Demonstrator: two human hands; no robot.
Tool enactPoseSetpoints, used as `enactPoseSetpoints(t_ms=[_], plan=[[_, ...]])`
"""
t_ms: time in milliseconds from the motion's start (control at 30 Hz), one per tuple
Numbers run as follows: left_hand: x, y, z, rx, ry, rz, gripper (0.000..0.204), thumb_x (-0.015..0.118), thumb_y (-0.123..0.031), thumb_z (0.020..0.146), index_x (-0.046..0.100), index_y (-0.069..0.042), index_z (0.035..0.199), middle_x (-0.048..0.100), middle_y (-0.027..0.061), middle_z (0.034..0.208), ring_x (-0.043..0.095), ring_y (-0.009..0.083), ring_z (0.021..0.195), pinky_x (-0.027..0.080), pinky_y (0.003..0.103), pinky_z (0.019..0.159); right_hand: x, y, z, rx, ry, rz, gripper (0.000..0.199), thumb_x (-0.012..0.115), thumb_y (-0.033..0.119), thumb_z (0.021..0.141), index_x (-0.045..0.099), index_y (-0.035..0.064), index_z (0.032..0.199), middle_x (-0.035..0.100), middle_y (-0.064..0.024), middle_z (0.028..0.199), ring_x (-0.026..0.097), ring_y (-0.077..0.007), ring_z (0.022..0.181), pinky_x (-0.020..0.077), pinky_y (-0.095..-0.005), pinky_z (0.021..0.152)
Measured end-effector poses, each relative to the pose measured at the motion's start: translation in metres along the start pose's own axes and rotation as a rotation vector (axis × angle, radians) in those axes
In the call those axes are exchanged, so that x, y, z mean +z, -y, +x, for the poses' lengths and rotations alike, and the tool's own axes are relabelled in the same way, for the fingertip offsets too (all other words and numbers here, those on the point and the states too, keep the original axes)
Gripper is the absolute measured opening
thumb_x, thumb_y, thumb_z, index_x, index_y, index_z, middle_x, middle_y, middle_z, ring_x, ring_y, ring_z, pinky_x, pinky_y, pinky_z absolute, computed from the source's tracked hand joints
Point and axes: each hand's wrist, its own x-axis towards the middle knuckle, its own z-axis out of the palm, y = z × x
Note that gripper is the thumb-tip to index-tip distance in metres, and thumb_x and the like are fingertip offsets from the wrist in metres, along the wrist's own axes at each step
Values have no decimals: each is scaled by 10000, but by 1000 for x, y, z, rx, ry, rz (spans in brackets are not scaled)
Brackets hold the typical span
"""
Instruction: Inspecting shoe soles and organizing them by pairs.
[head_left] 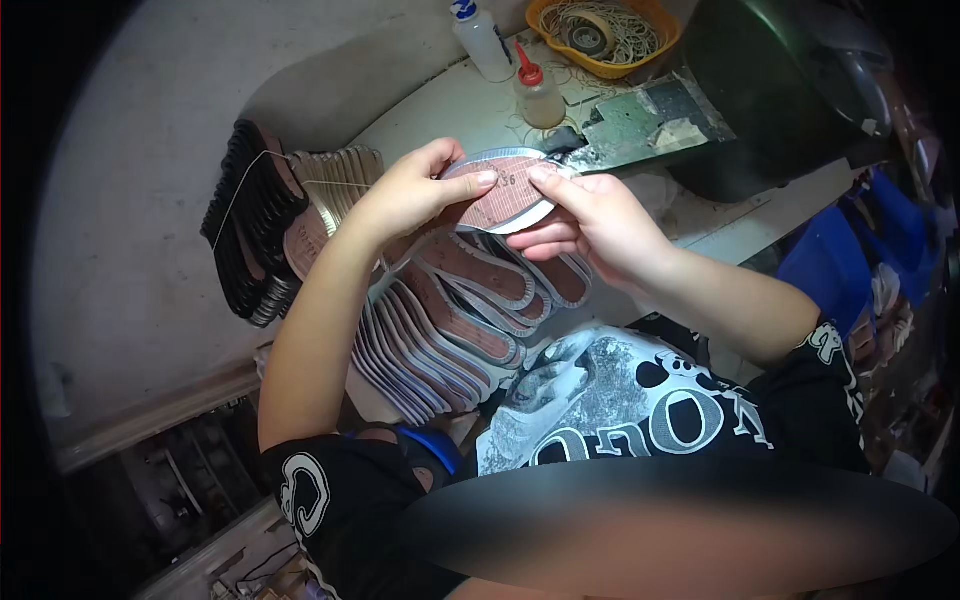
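Observation:
A pinkish-brown shoe insole (515, 190) with a silvery-white rim is held up by both hands close to the end of a worn green metal plate. My left hand (408, 198) is closed on its left side, the thumb lying on the upper face. On the right side my right hand (600, 222) pinches the insole, thumb on top and the other fingers below. Under my hands a row of similar insoles (430, 335) leans together, with several more insoles (500, 275) overlapping beside it. Part of the held insole is hidden by my left hand.
String-tied bundles of black insoles (240, 225) and silvery insoles (350, 165) stand at the left by the wall. Behind are a red-tipped bottle (541, 105), a blue-capped bottle (486, 48) and an orange basket (545, 28) of bands. The green plate (660, 120) lies before a dark machine body (775, 100).

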Motion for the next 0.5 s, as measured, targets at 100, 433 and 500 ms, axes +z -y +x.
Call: enactPoseSetpoints(t_ms=[100, 433, 500], plan=[[3, -5, -8, -49, -59, -100, 408, 681, -386, 844, 541, -18, 951, 572, 19, 781, 502, 84, 673, 391, 208, 585, -1, 4, 6, 21, 6, -14, 390, 505, 316, 955, 567, -37, 1110, 659, -168, 979, 690, -216, 801, 578, -258, 644], [31, -14, -12, -258, -188, -207, 563, 618, -533, 825, 632, 9, 977, 649, 124, 815, 642, 192, 618, 529, 314, 524, -11, 1, 22, -17, 123, -341, 291, 619, 278, 877, 610, 20, 1011, 674, -60, 895, 641, -90, 707, 515, -188, 578], [25, -12, -6, -308, -179, -242, 582, 579, -554, 840, 645, 16, 937, 656, 138, 756, 643, 203, 558, 529, 302, 482, -12, -6, 32, -30, 190, -374, 283, 651, 252, 859, 590, 45, 1042, 654, -4, 869, 589, -47, 706, 467, -183, 570]])
